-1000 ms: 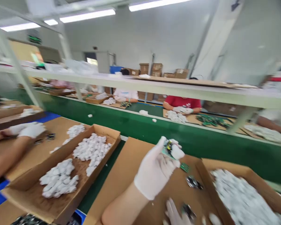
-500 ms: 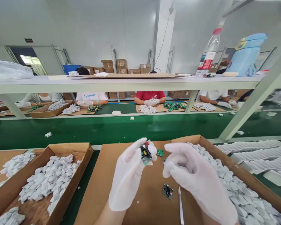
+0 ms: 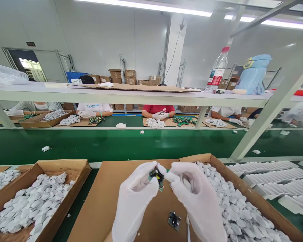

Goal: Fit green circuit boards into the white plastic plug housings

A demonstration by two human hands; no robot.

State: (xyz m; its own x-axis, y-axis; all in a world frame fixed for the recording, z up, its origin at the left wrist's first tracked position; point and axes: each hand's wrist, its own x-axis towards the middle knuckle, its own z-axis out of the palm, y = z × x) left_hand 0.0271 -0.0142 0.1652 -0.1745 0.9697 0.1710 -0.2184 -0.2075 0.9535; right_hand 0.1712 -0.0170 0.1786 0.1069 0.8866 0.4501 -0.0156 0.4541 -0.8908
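Here your left hand and right hand meet in front of you, both in white gloves, fingers pinched narrow on one small circuit board. The left thumb and forefinger close on its near edge; the right fingertips touch it from the other side. Whether the right hand also carries a white part behind its fingers, you cannot tell.

Handling, as judged: the board is light and stiff, a thin green plate with a yellow-and-black component standing proud of it. It should not flex, but the raised parts and their solder joints look fragile. Take hold by the bare edges, not by the components. Cloth gloves on a smooth edge may slip, so keep the pinch square.

Looks: small, green at the rim, dark cluster in the middle, tilted between the fingertips above the cardboard.

Just below the fingers, on the cardboard sheet covering the surface, lies a second board, dark, flat, apart from both hands. A thin white strip lies beside it. To the right of the right hand, a cardboard tray is heaped with white plastic pieces. Left of the left hand, well apart, another tray holds more of the same. Beyond the fingers runs the green conveyor belt, with other people seated on its far side.
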